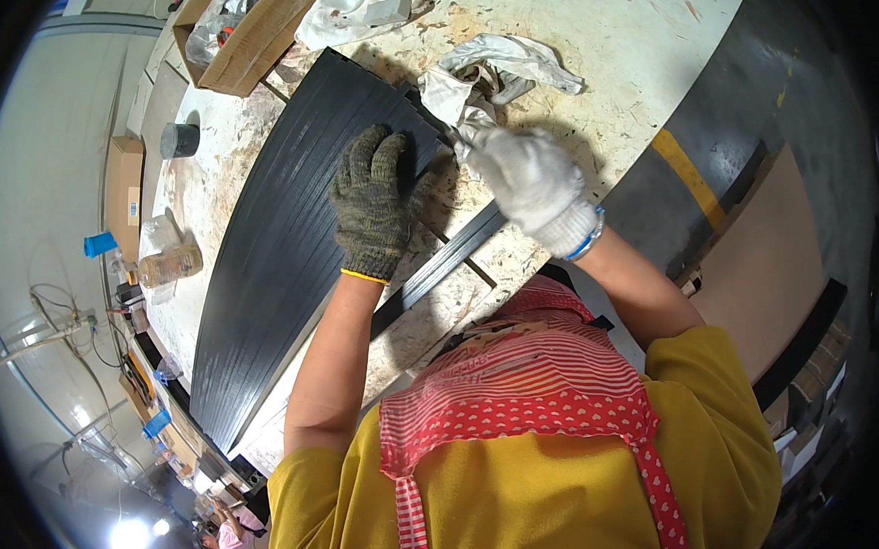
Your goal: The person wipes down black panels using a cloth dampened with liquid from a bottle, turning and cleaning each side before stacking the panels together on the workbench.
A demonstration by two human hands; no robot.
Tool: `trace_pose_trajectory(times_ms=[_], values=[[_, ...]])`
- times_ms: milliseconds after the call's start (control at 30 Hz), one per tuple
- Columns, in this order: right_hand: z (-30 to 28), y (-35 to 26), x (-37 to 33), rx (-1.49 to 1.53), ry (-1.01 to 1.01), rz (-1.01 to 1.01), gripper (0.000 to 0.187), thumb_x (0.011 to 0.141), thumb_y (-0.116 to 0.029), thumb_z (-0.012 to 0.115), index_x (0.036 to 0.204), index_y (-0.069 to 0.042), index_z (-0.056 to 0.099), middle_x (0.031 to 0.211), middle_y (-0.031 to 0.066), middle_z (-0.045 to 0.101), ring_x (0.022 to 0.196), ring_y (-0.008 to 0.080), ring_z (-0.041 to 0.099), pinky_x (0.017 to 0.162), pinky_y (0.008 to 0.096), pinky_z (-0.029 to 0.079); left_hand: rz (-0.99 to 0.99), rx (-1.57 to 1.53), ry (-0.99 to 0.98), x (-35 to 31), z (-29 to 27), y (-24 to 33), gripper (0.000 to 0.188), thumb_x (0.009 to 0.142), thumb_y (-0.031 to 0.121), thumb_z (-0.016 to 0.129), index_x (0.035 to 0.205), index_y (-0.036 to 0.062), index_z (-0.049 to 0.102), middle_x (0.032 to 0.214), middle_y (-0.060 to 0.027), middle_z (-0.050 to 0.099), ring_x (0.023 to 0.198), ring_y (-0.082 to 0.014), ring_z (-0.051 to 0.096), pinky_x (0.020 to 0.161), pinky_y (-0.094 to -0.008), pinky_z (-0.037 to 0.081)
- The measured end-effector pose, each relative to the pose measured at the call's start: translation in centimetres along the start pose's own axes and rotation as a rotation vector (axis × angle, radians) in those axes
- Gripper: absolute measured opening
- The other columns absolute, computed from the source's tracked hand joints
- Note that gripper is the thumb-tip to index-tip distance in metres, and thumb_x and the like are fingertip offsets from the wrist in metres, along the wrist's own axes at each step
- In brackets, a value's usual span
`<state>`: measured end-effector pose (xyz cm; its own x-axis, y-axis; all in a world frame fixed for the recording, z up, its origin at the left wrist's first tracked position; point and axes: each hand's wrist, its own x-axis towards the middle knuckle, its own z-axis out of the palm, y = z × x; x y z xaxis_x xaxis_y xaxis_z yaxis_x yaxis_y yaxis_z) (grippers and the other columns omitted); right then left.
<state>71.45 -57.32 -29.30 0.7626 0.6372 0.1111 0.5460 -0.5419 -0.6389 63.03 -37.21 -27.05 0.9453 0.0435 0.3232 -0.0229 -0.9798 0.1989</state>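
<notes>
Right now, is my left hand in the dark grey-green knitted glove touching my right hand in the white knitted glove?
Apart: the head view shows a strip of stained, pale tabletop between your left hand and right hand.

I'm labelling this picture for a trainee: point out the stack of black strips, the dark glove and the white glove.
Stack of black strips (288,204): head view, middle of its upper face.
Dark glove (372,208): head view, its back, below the fingers.
White glove (537,183): head view, its back.

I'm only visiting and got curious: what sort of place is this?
Likely a workshop or factory: a stained worktable, long black strips laid on it, and a yellow floor line.
</notes>
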Motion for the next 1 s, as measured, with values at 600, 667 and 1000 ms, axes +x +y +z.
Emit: trace_pose_trajectory(times_ms=[600, 667, 1000], values=[[-0.2, 3.7, 7.1, -0.551, -0.228, -0.021, 0.066, 0.089, -0.053, 0.063, 0.144, -0.02, 0.049, 0.158, 0.0108, 0.034, 0.148, 0.0306, 0.027, 0.122, 0.0541, 0.018, -0.018, -0.007, -0.013, 0.2, -0.2, 0.6, 0.048, 0.08, 0.029, 0.077, 0.123, 0.011, 0.061, 0.131, -0.0159, 0.058, 0.118, -0.038, 0.056, 0.099, -0.0473, 0.046], [-1.0, 2.8, 7.6, -0.519, -0.137, 0.035, 0.033, 0.1, -0.031, 0.052, 0.129, -0.018, 0.063, 0.141, 0.013, 0.055, 0.136, 0.0265, 0.047, 0.115, 0.0474, 0.036, 0.004, -0.013, 0.004, 0.1, 0.1, 0.0, 0.048, 0.081, 0.029, 0.075, 0.123, 0.0108, 0.061, 0.131, -0.0156, 0.058, 0.118, -0.0382, 0.056, 0.099, -0.0471, 0.046], [-6.3, -1.7, 3.0, 1.1, 0.074, -0.075, 0.039, 0.096, -0.02, 0.06, 0.129, 0.001, 0.058, 0.108, 0.0068, 0.067, 0.098, 0.0148, 0.066, 0.089, 0.0296, 0.053, -0.395, -0.985, 0.268, -1.4, -3.8, -0.2, 0.056, 0.092, 0.03, 0.069, 0.136, 0.0002, 0.051, 0.129, -0.0214, 0.058, 0.121, -0.0328, 0.057, 0.102, -0.0418, 0.046]])
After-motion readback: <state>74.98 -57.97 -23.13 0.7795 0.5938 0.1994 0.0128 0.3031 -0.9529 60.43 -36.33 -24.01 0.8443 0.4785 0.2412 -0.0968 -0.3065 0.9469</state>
